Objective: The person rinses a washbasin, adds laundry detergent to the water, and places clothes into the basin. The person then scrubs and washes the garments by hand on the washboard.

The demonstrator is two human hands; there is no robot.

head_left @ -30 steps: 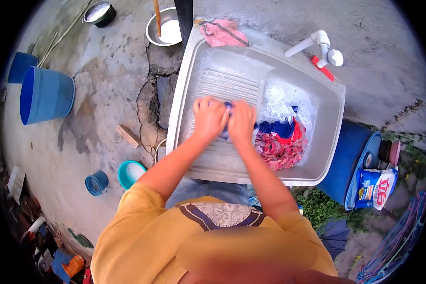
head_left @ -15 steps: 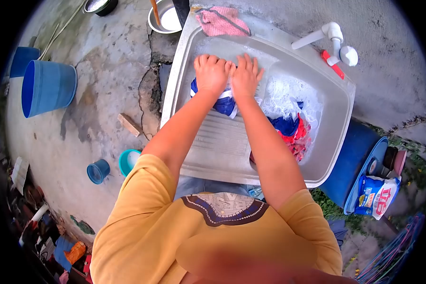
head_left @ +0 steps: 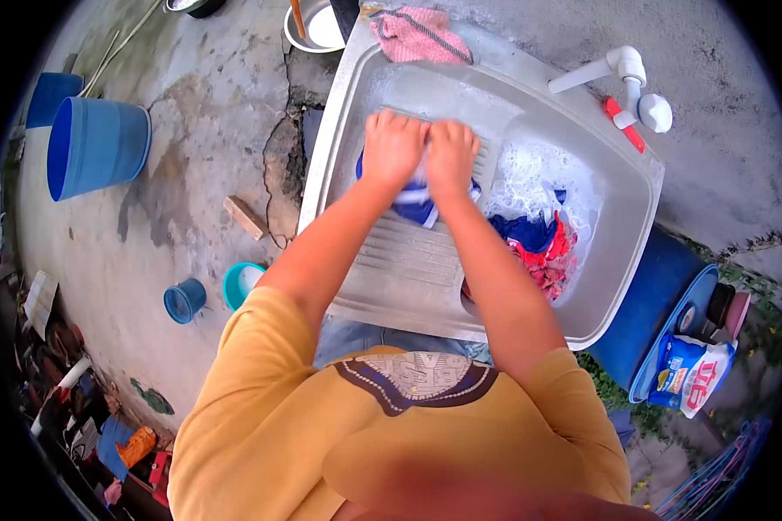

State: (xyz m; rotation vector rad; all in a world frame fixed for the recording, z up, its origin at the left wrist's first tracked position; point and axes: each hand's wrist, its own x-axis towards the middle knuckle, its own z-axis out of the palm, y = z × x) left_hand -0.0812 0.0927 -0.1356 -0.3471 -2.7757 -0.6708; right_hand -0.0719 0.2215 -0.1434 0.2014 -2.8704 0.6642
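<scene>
Side by side on the ribbed washboard (head_left: 391,260) of the sink, my left hand (head_left: 395,149) and my right hand (head_left: 449,158) press on a wet blue and white garment (head_left: 417,211). Both hands have curled fingers, closed on the cloth, with the thumbs close together. Part of the garment is hidden under them and slightly blurred. To the right, in the sink's basin, lie a dark blue cloth (head_left: 526,233) and a red patterned cloth (head_left: 549,265), beside white suds (head_left: 530,178).
A pink cloth (head_left: 419,36) hangs at the sink's back edge. A white pipe tap (head_left: 621,65) reaches over the right rim. Blue buckets (head_left: 104,148) and a teal tub (head_left: 241,285) stand left; a detergent bag (head_left: 691,372) rests on a blue barrel (head_left: 647,304) at right.
My right hand's spread fingers have curled in on the garment. Both hands now sit closer together, bunching the cloth. The whole view has shifted slightly.
</scene>
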